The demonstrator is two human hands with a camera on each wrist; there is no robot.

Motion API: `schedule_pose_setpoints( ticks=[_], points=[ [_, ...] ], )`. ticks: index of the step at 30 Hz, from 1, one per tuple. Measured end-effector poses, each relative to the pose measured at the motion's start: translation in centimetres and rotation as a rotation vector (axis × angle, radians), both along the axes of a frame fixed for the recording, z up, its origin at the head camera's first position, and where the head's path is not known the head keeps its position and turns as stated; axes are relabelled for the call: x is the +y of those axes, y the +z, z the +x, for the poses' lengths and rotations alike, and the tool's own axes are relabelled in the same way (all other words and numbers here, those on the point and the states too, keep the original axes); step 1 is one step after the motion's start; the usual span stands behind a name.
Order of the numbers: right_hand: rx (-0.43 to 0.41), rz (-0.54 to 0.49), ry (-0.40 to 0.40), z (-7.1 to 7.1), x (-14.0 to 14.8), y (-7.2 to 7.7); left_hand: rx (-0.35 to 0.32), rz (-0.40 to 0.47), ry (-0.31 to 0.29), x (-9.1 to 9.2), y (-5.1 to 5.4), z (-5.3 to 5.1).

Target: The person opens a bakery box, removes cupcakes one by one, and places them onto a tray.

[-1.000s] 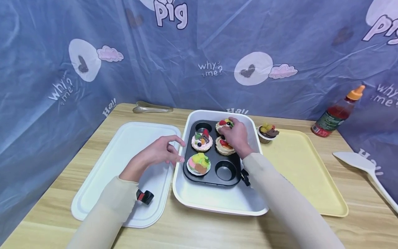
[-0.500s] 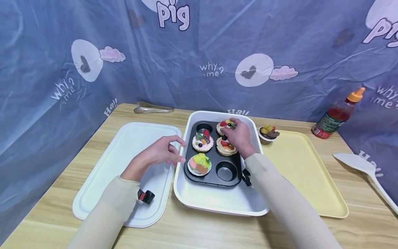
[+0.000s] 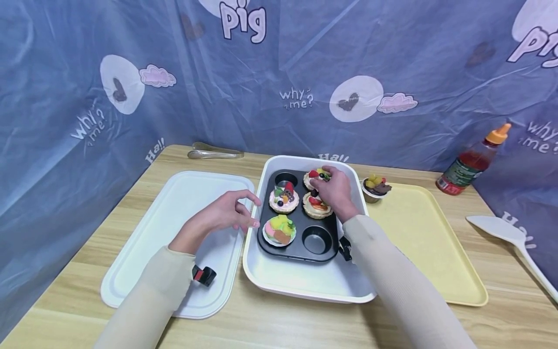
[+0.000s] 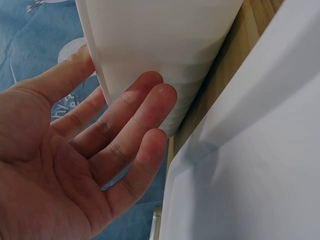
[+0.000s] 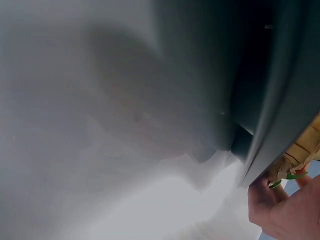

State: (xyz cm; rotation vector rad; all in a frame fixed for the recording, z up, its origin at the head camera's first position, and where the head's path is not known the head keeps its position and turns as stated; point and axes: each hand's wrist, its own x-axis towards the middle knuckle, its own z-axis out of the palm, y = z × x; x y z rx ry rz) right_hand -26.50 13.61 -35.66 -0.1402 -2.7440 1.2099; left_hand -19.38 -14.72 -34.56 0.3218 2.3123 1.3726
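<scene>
In the head view my right hand (image 3: 335,189) reaches over the black muffin tin (image 3: 296,252) and pinches a fruit tart (image 3: 312,178) in its back right cup. Part of that tart is hidden by the hand. Closer to me sit a strawberry tart (image 3: 317,206), a pink cream tart (image 3: 283,203) and a tart with yellow and green topping (image 3: 279,230). My left hand (image 3: 228,213) is at the left side of the white bin (image 3: 305,287) holding the tin. Its fingers (image 4: 145,115) are loosely spread against the bin's rim and outer wall in the left wrist view.
Left of the bin lies a white tray (image 3: 174,228), and right of it a yellow tray (image 3: 427,242) with a chocolate cupcake (image 3: 375,187) at its back corner. Metal tongs (image 3: 213,152), a red sauce bottle (image 3: 471,162) and a white spoon (image 3: 510,232) lie around the edges.
Both hands stay nearly in place, the right at the back right tart. The view has shifted slightly between the first frame and now.
</scene>
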Motion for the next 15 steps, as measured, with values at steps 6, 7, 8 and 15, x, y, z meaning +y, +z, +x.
schedule_pose_setpoints(
  ticks=[6,7,8,15],
  points=[
    [-0.011,-0.001,0.001,-0.04,0.03,0.09,-0.001,-0.008,0.002,-0.04,-0.02,-0.01],
    [-0.012,-0.001,0.000,-0.05,0.04,0.11,0.000,-0.006,0.003,-0.05,-0.02,-0.01],
    [-0.015,-0.004,0.000,-0.06,0.06,0.11,0.003,-0.004,0.000,-0.07,-0.03,-0.01],
    [-0.009,0.008,0.001,-0.05,0.13,0.21,0.002,-0.005,0.002,-0.01,0.04,0.03]
  ],
)
